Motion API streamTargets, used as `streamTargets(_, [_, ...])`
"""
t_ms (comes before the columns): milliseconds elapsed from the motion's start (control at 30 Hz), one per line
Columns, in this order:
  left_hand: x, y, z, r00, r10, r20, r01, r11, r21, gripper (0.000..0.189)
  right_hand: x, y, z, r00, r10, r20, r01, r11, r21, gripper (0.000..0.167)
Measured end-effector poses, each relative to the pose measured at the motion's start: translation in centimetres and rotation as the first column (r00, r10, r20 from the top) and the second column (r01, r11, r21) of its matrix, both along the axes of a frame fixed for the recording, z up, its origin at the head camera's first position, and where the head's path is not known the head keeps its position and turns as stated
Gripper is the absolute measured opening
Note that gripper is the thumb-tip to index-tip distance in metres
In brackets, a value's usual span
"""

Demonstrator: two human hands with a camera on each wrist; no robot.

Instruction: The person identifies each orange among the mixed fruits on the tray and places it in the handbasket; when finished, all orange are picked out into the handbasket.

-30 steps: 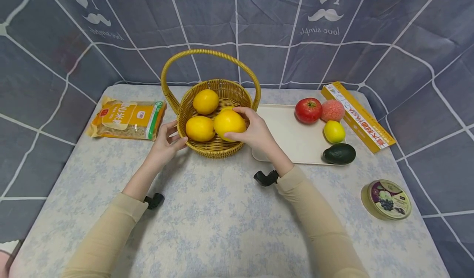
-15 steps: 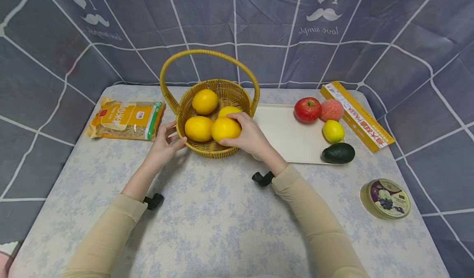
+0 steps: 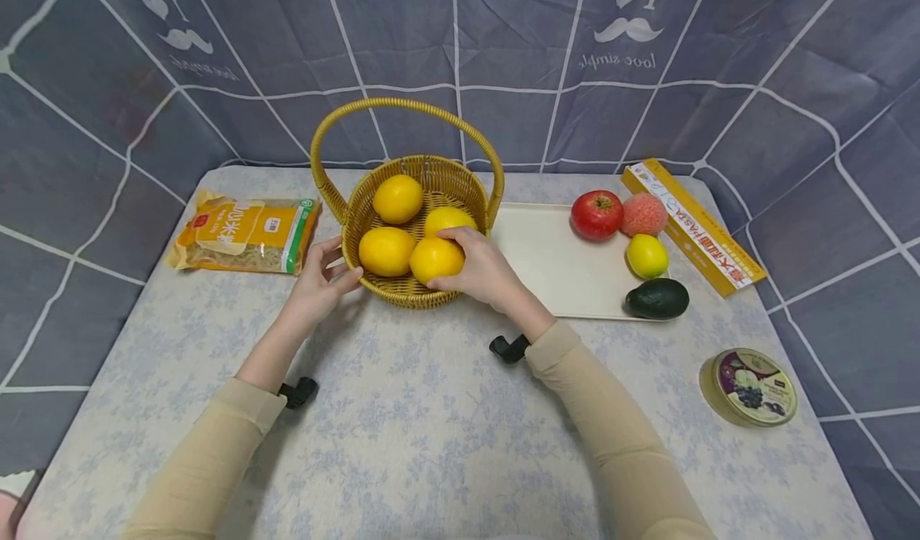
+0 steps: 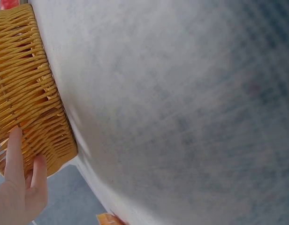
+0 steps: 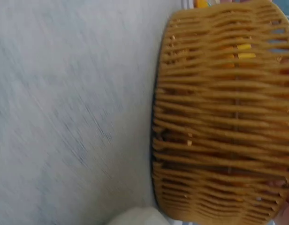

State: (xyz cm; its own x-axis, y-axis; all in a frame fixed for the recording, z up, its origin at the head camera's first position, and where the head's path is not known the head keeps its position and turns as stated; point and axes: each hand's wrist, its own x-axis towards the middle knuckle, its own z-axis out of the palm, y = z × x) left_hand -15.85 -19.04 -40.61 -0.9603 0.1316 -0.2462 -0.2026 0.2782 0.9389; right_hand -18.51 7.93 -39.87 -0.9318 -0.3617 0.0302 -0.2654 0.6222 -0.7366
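Note:
A yellow wicker basket [image 3: 420, 296] with a tall arched handle stands at the middle back of the table. My right hand [image 3: 492, 272] reaches over its right front rim and holds a lemon [image 3: 434, 260] low inside, thumb in front and fingers behind. Three more lemons lie in the basket: one at the left front [image 3: 386, 251], one at the back [image 3: 398, 198] and one behind the held fruit [image 3: 449, 220]. My left hand [image 3: 319, 284] rests against the basket's left side. In the left wrist view, its extended fingers [image 4: 14, 157] touch the woven wall [image 4: 32, 103].
Right of the basket, a cream tray [image 3: 553, 268] carries a tomato [image 3: 598, 215], a pink fruit [image 3: 644, 214], a small yellow fruit [image 3: 648, 256] and an avocado [image 3: 657, 299]. A pasta box [image 3: 693, 228], a round tin [image 3: 751, 388] and a grain bag [image 3: 244, 232] lie around.
My right hand has lowered the lemon leftward and down into the basket, uncovering the lemon behind it. The left hand stays at the basket's side.

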Motion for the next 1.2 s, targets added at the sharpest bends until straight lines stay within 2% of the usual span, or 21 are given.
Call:
streamTargets(133, [0.02,-0.01,-0.05,1.000,-0.002,0.000,0.002,1.000,0.001,0.073,-0.06,-0.21,-0.14,0.999,0.012,-0.033,-0.010,0.998,0.057,0.076])
streamTargets(433, [0.00,0.07,0.07,1.000,-0.001,-0.001,0.001,1.000,0.012,0.073,-0.26,-0.58,-0.18,0.999,0.002,-0.046,0.004,0.992,0.124,0.075])
streamTargets(533, [-0.01,0.08,0.12,1.000,-0.002,-0.001,0.002,1.000,0.011,0.073,-0.29,-0.58,-0.26,0.999,-0.001,-0.044,0.006,0.993,0.120,0.074])
streamTargets(733, [-0.01,0.02,0.12,1.000,-0.003,-0.010,0.003,1.000,-0.011,0.073,-0.27,-0.47,-0.29,0.999,0.011,-0.043,-0.007,0.996,0.084,0.063])
streamTargets(933, [-0.04,0.01,0.09,1.000,-0.002,-0.010,0.002,1.000,0.010,0.072,-0.33,-0.28,-0.34,0.999,0.016,-0.047,-0.013,0.998,0.053,0.059])
streamTargets(1200, [-0.08,0.01,0.11,1.000,0.002,-0.005,-0.002,1.000,0.015,0.072,-0.15,-0.01,-0.19,1.000,-0.006,0.002,0.006,1.000,-0.024,0.056])
